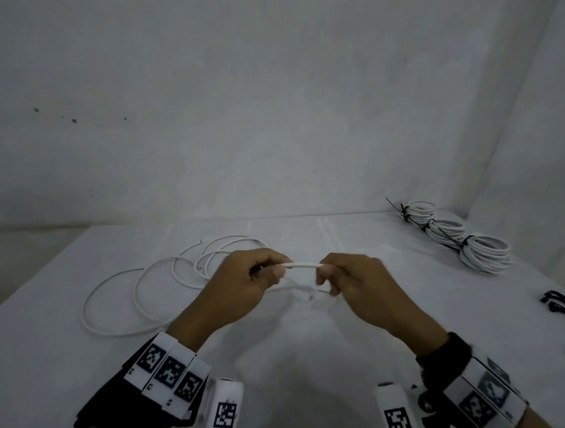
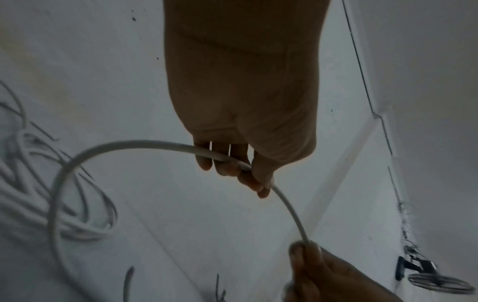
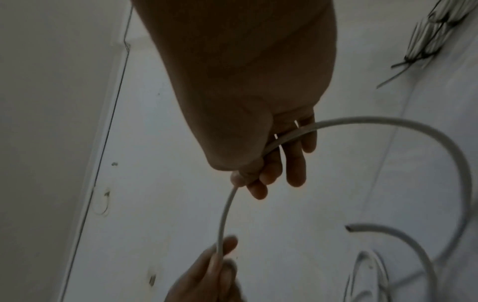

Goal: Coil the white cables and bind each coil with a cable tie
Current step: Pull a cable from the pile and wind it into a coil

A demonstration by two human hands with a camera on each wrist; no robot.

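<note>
A white cable stretches between both hands above the middle of the table. My left hand grips it with curled fingers, and the cable arcs away from them. My right hand pinches the same cable between thumb and fingers. A cut cable end hangs free below the right hand. More loose white cable lies in wide loops on the table at the left.
Three coils bound with black ties sit in a row at the back right. A bunch of black cable ties lies at the right edge. White cloth covers the table, and a white wall stands behind.
</note>
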